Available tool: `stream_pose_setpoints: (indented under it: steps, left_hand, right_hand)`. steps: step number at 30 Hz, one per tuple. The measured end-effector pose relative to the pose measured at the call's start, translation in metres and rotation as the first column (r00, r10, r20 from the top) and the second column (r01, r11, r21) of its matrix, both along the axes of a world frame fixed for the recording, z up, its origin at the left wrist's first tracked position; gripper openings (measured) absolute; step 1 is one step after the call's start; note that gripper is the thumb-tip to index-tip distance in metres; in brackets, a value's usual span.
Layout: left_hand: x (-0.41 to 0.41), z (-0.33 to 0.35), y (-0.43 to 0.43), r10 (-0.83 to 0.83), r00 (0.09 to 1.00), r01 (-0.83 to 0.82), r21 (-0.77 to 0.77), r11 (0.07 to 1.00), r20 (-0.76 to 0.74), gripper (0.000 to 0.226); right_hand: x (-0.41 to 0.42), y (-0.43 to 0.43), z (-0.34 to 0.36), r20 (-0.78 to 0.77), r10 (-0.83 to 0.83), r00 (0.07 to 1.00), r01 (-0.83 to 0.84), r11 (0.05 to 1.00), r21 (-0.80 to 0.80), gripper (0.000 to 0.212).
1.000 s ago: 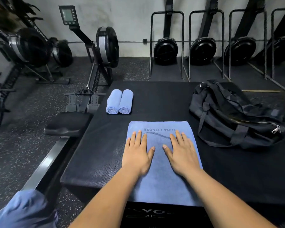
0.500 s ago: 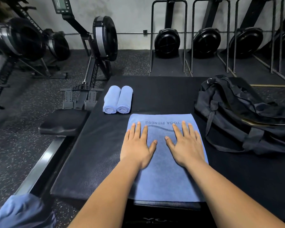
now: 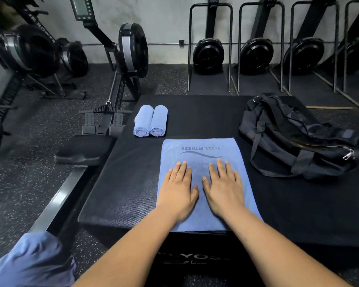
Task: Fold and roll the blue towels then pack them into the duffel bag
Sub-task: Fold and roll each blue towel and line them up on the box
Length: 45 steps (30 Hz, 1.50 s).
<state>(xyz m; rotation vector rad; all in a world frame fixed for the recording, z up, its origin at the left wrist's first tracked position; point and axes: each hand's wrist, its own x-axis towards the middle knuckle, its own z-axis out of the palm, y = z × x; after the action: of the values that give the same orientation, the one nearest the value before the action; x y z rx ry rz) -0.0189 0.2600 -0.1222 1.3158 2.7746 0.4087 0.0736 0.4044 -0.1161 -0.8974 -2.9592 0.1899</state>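
Now left hand (image 3: 179,189), right hand (image 3: 224,189) flat, fingers straight, slid nearer on folded blue towel (image 3: 201,163); logo uncovered.

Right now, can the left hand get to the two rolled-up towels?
Probably yes. The left hand lies flat on the spread towel, and nothing stands between it and the rolled towels just ahead.

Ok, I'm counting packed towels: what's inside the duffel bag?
Its inside cannot be seen. The duffel bag hides its contents; two rolled towels lie outside on the mat.
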Motion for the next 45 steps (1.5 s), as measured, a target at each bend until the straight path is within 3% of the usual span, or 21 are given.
stream_pose_setpoints:
  steps: [3,6,11,15,20,25,31,34,41,45]
  left_hand:
    - [0.009,0.001,-0.015,-0.023,1.000,0.024,0.040,0.999,-0.020,0.075]
    - [0.004,0.000,-0.040,-0.109,0.993,0.109,-0.018,0.994,-0.036,0.069]
    - [-0.003,0.006,-0.072,-0.153,0.981,0.140,-0.112,0.984,-0.119,0.077]
    - [0.023,0.006,-0.072,-0.322,0.943,0.313,-0.104,0.944,-0.089,0.077]
    - [0.033,-0.003,-0.088,-0.300,0.940,0.278,-0.147,0.949,-0.165,0.073]
    - [0.038,-0.004,-0.107,-0.312,0.934,0.300,-0.088,0.950,-0.178,0.071]
    - [0.038,-0.004,-0.124,-0.351,0.911,0.349,-0.047,0.936,-0.217,0.079]
    - [0.037,-0.006,-0.130,-0.367,0.895,0.382,0.013,0.924,-0.254,0.069]
    - [0.042,-0.003,-0.142,-0.285,0.913,0.366,0.274,0.889,-0.293,0.034]
    - [0.044,0.003,-0.146,-0.207,0.945,0.289,0.349,0.891,-0.252,0.017]
  right_hand:
    - [0.025,-0.014,-0.003,-0.032,0.096,0.995,-0.097,0.995,-0.022,0.080]
    - [0.050,0.002,0.000,-0.047,0.186,0.981,-0.188,0.982,-0.025,0.078]
    - [0.087,0.025,0.005,-0.024,0.202,0.979,-0.199,0.976,0.088,0.077]
    - [0.099,0.013,0.005,-0.094,0.277,0.956,-0.270,0.959,0.081,0.073]
    - [0.124,0.017,-0.010,-0.086,0.320,0.944,-0.308,0.943,0.124,0.067]
    - [0.147,0.021,-0.013,-0.058,0.331,0.942,-0.314,0.928,0.198,0.067]
    - [0.164,0.027,-0.015,-0.176,0.409,0.896,-0.377,0.907,0.187,0.075]
    - [0.171,0.030,-0.016,-0.208,0.458,0.864,-0.415,0.883,0.220,0.077]
    - [0.182,0.031,-0.013,-0.432,0.356,0.829,-0.336,0.934,0.126,0.046]
    - [0.188,0.036,-0.008,-0.535,0.195,0.822,-0.213,0.977,0.028,0.026]
